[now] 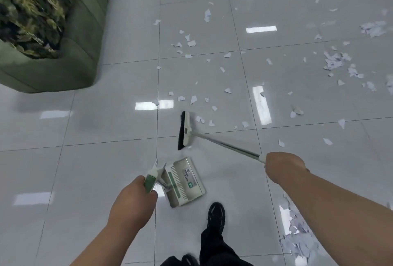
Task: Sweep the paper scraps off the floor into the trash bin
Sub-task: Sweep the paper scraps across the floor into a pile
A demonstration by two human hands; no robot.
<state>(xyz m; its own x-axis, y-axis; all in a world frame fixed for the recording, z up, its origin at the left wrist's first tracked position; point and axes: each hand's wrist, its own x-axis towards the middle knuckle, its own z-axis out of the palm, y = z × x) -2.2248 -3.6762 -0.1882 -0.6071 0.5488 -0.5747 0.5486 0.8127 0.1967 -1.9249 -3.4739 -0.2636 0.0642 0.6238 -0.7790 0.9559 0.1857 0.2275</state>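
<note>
White paper scraps lie scattered over the grey tiled floor, thickest at the upper right, with a dense pile at the lower right. My right hand grips the metal handle of a broom, whose black-bristled head rests on the floor ahead of me, just left of several scraps. My left hand holds the green and white grip of a dustpan. The pan hangs or rests low by my feet, below the broom head. No trash bin is in view.
A green sofa with a leaf-patterned cushion stands at the upper left. My black shoe and trouser leg are at the bottom centre, right beside the dustpan. Ceiling lights reflect off the glossy tiles.
</note>
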